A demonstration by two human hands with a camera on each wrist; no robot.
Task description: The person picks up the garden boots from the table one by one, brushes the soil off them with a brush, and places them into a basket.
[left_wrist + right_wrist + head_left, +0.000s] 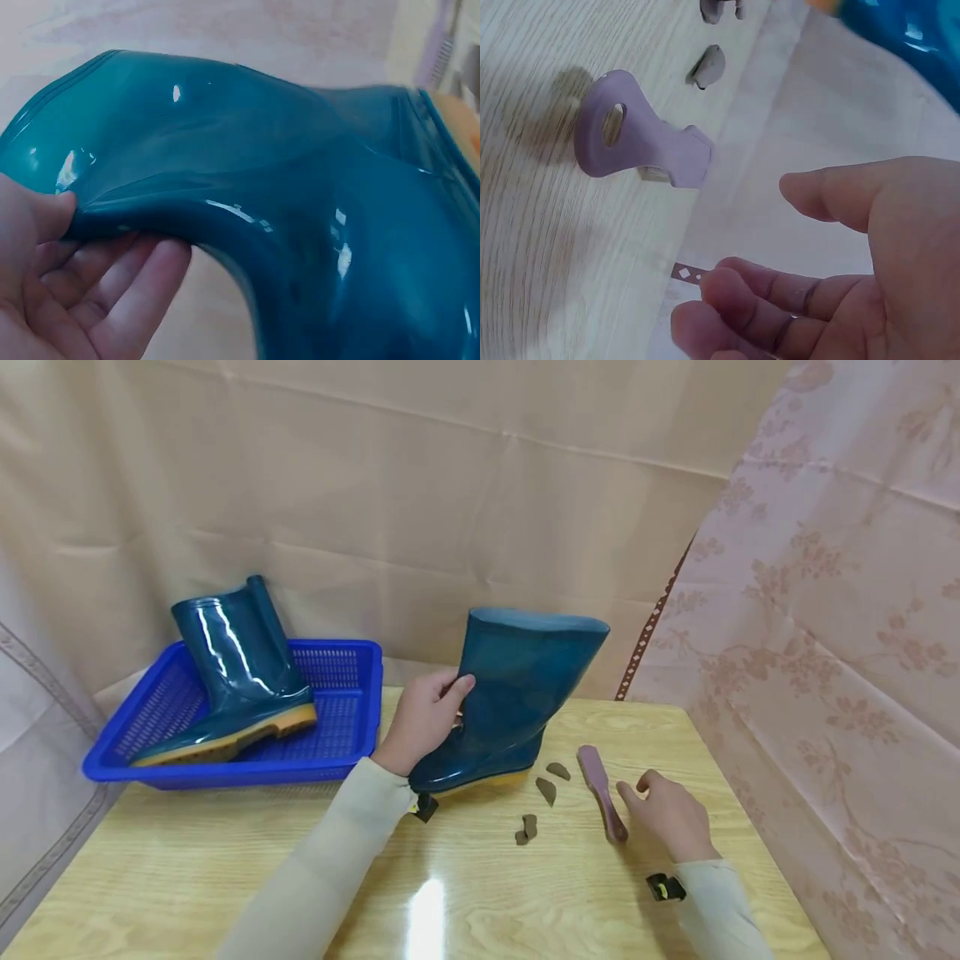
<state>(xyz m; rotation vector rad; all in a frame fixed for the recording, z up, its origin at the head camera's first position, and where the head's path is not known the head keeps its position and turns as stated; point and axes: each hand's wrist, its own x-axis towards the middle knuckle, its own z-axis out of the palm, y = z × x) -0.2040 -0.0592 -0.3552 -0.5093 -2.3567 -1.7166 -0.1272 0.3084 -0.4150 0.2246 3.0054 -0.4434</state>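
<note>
My left hand (422, 714) grips the shaft of a teal rubber boot (517, 693), thumb on one side and fingers on the other, as the left wrist view shows (247, 180). The boot leans a little, toe to the left, over the table. To its right lies a mauve brush (596, 785) with a hole in its handle end. Beside that brush hovers my right hand (667, 814), fingers loosely bent and holding nothing; in the right wrist view a gap separates thumb and fingers. Several brown flakes (547, 791) lie between boot and brush.
A blue plastic basket (371, 710) stands at the left of the wooden table (465, 902). A second teal boot (240, 660) rests in it, with a yellowish sole. Beige cloth (420, 502) hangs behind, and floral cloth (840, 652) hangs along the right side.
</note>
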